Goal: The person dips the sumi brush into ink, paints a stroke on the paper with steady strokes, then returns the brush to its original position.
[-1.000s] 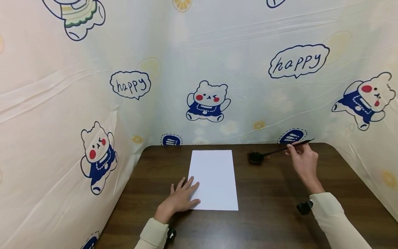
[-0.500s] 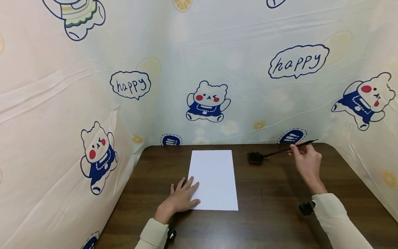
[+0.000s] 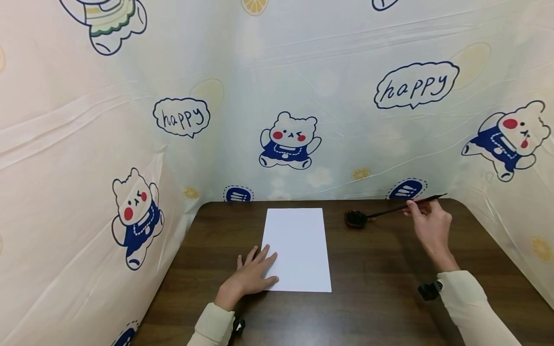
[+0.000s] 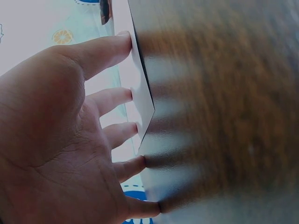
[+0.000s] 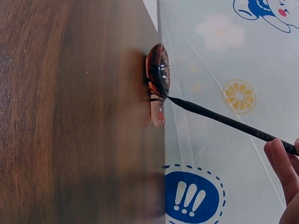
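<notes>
Soft, even light fills the head view, glare marking the near tabletop [image 3: 298, 322]; at left wrist, the left hand [image 4: 65, 130] appears shaded before a washed-out backdrop [image 4: 28, 37].

The head camera looks forward and down from the near side, farthest back, across the tabletop [image 3: 372, 307] to its far edge. The left wrist camera, low and sideways, sits close to the left hand [image 3: 248, 276], sharing it and the paper sheet [image 3: 303, 245] with head. The right wrist's, likewise sideways, skims toward the ink dish [image 5: 158, 70], which head shares.
</notes>
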The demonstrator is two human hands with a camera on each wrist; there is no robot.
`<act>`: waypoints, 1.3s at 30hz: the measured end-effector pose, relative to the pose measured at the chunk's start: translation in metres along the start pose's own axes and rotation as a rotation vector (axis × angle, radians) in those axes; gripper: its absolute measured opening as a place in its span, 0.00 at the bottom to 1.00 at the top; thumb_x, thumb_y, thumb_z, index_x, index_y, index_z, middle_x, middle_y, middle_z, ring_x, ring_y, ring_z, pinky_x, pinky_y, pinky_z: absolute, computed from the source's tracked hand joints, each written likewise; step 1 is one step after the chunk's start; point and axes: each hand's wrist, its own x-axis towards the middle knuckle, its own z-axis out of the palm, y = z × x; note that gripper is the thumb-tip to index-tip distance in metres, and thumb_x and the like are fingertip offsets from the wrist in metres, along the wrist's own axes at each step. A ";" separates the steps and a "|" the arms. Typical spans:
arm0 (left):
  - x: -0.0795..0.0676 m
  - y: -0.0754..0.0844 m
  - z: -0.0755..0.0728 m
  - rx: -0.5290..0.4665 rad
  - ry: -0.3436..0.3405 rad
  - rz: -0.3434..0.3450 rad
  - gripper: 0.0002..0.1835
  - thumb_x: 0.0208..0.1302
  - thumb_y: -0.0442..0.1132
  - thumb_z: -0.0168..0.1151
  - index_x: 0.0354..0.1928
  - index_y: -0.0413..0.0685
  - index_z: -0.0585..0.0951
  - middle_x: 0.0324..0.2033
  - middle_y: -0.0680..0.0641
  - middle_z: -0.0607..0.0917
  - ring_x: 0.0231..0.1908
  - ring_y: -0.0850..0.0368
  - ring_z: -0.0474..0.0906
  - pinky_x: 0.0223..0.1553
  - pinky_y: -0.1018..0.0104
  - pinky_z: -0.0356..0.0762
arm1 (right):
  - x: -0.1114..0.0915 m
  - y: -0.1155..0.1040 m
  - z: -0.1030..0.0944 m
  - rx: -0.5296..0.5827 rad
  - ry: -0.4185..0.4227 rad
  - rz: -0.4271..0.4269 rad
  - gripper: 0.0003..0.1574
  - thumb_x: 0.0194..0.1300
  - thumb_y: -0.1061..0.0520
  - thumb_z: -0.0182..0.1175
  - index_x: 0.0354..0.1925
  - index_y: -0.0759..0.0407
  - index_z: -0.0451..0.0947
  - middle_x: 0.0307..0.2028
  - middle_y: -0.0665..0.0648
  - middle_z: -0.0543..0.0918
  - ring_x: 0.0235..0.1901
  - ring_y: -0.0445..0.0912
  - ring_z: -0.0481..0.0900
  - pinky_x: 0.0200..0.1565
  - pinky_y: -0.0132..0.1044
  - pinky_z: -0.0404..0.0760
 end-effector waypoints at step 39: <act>0.000 -0.002 0.000 -0.035 0.014 0.035 0.39 0.76 0.58 0.61 0.83 0.53 0.65 0.85 0.40 0.53 0.83 0.27 0.43 0.71 0.12 0.36 | -0.002 0.004 0.004 0.029 -0.023 0.049 0.14 0.77 0.57 0.65 0.46 0.70 0.80 0.36 0.73 0.91 0.26 0.16 0.80 0.32 0.13 0.76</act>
